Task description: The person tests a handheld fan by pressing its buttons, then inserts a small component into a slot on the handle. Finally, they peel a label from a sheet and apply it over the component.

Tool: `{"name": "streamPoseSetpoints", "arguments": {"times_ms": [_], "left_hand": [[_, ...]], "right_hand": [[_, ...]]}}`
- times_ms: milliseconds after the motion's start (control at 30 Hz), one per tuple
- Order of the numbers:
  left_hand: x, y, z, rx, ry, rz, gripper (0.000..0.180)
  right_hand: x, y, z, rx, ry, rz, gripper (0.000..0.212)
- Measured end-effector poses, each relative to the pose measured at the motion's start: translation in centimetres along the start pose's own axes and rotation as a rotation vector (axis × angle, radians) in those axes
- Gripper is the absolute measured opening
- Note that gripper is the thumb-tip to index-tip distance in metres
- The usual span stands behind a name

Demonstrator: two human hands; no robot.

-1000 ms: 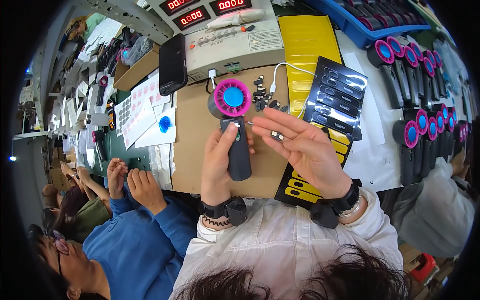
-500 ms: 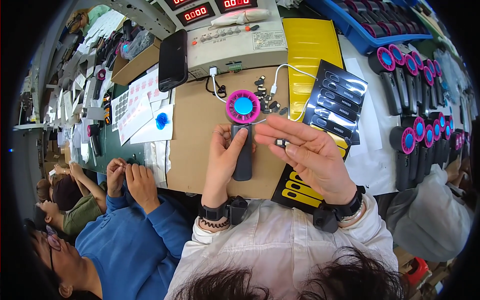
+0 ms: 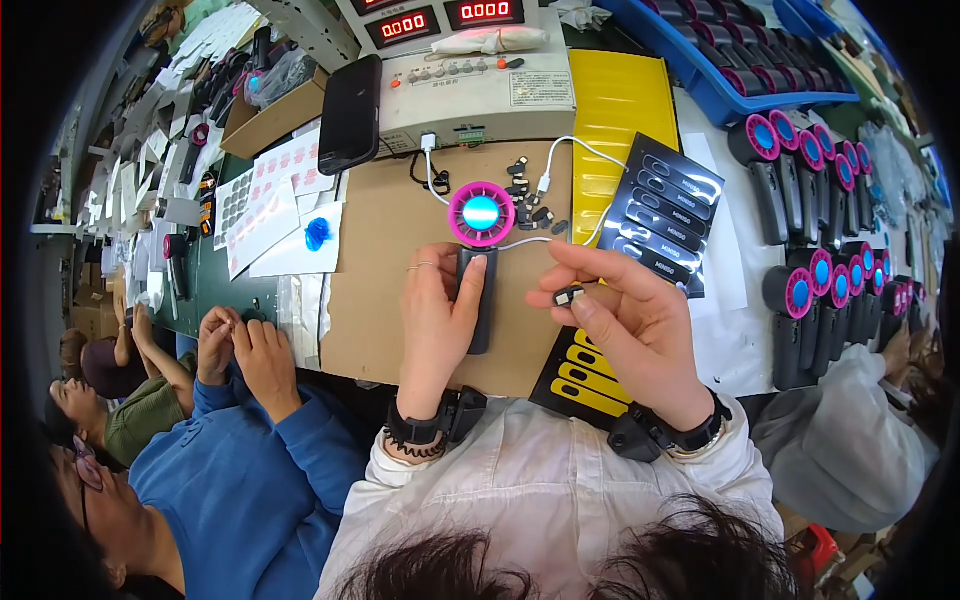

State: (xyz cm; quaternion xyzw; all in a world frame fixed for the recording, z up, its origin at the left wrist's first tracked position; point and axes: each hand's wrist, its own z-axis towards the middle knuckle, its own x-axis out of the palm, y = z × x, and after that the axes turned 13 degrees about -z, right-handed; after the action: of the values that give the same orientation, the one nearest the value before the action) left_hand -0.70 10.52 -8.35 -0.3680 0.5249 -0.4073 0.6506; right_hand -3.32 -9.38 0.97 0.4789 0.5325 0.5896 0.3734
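Note:
My left hand [image 3: 437,308] is wrapped round the dark grey handle of a handheld fan [image 3: 481,214], its thumb lying along the front. The fan has a pink ring and a shiny blue centre, and its head points away from me. A white cable [image 3: 527,241] runs up to the fan near the top of the handle. Just right of the fan, my right hand [image 3: 640,325] pinches a small black plug adapter [image 3: 568,296] with a metal end between thumb and fingers. Several similar black adapters [image 3: 540,215] lie loose on the cardboard [image 3: 385,250] beyond.
A power supply box [image 3: 480,95] with red digit displays stands at the back, a black phone [image 3: 350,113] leaning by it. Sticker sheets [image 3: 665,205] lie to the right, near several finished-looking fans [image 3: 795,290] and a blue crate [image 3: 735,95]. A co-worker in a blue sleeve [image 3: 320,430] sits left.
My right hand's fingers have curled in, away from the cable, and the adapter is now held at the fingertips. My left hand keeps its grip on the fan. The view has shifted slightly.

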Motion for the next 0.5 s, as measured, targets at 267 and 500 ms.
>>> {"name": "streamPoseSetpoints", "arguments": {"times_ms": [267,500], "left_hand": [[-0.4,-8.1,0.1,0.261,0.111,-0.339,0.023],[-0.2,-9.2,-0.7,0.119,0.252,-0.595,0.027]], "right_hand": [[0.1,0.3,-0.5,-0.089,-0.039,-0.257,0.045],[0.6,1.7,-0.9,-0.063,-0.075,-0.364,0.049]]}}
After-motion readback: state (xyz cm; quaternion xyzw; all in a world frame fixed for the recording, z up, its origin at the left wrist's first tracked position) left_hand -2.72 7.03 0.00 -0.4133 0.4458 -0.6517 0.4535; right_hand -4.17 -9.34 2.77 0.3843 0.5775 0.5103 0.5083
